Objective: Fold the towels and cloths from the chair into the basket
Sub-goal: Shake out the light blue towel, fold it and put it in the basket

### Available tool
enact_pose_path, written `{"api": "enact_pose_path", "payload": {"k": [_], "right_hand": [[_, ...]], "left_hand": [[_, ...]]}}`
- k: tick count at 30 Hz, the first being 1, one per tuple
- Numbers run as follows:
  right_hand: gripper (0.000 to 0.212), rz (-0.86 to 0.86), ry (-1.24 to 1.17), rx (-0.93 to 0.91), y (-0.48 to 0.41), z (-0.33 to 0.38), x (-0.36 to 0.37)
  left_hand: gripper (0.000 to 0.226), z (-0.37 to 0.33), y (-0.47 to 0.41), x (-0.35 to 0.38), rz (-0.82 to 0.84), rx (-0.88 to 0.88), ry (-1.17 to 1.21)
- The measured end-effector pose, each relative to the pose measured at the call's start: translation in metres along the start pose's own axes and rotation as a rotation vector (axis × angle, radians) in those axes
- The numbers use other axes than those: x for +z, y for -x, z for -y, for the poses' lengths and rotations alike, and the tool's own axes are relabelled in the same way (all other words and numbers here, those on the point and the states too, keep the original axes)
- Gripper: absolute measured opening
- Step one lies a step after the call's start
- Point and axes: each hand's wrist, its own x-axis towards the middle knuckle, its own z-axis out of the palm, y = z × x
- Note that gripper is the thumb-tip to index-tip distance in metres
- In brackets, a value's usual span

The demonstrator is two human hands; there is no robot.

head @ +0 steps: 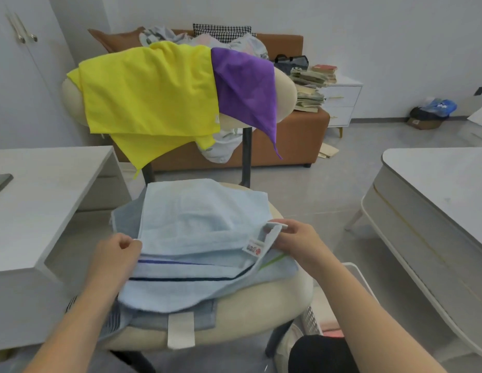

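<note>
A light blue towel with dark stripes lies spread on the cream chair seat. My left hand pinches its near left corner. My right hand pinches the near right corner, next to a small label. A grey-blue cloth lies under the towel. Over the chair's backrest hang a yellow cloth and a purple cloth. The white perforated basket stands on the floor to the right of the chair, mostly hidden by my right arm.
A white desk stands close on the left and a grey table on the right. Behind the chair is a brown sofa with clothes and stacked books. Bare floor lies between the chair and the right table.
</note>
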Motion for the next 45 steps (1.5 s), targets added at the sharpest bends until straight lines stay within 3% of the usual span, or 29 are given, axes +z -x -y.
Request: {"api": "enact_pose_path", "payload": {"k": [3, 7, 10, 12, 15, 20, 24, 29, 33, 37, 40, 45], "right_hand": [[0.024, -0.007, 0.021, -0.026, -0.003, 0.005, 0.005], [0.02, 0.035, 0.017, -0.067, 0.001, 0.012, 0.016], [0.019, 0.05, 0.008, -0.106, 0.006, 0.015, 0.022], [0.02, 0.058, -0.004, -0.116, 0.008, 0.015, 0.025], [0.021, 0.063, 0.003, -0.143, 0.007, 0.015, 0.026], [0.028, 0.026, 0.054, -0.205, 0.002, 0.014, 0.019], [0.042, 0.04, 0.11, -0.224, 0.0, 0.011, 0.015], [0.028, -0.02, 0.226, -0.288, -0.002, 0.008, 0.013], [0.043, 0.012, 0.17, -0.308, -0.001, 0.008, 0.008], [0.038, 0.069, 0.207, -0.296, 0.002, 0.01, 0.003], [0.031, 0.089, 0.23, -0.295, 0.004, 0.01, 0.005], [0.046, 0.06, 0.287, -0.284, 0.002, 0.008, 0.007]], "left_hand": [[0.009, -0.023, 0.01, 0.01, -0.106, 0.292, -0.095], [0.024, -0.058, 0.04, 0.062, 0.055, 0.708, -0.261], [0.044, -0.061, 0.049, 0.101, 0.155, 0.816, -0.343], [0.042, -0.06, 0.048, 0.114, 0.166, 0.828, -0.361], [0.019, -0.063, 0.045, 0.119, 0.109, 0.83, -0.322], [0.017, -0.074, 0.045, 0.112, 0.119, 0.694, -0.122], [0.015, -0.07, 0.045, 0.109, 0.094, 0.777, -0.219], [0.027, -0.07, 0.048, 0.113, 0.149, 0.768, -0.049], [0.017, -0.07, 0.049, 0.111, 0.193, 0.72, -0.001], [0.036, -0.07, 0.05, 0.112, 0.212, 0.667, -0.015], [0.016, -0.071, 0.049, 0.114, 0.216, 0.695, 0.008], [0.019, -0.071, 0.047, 0.115, 0.243, 0.654, 0.065]]}}
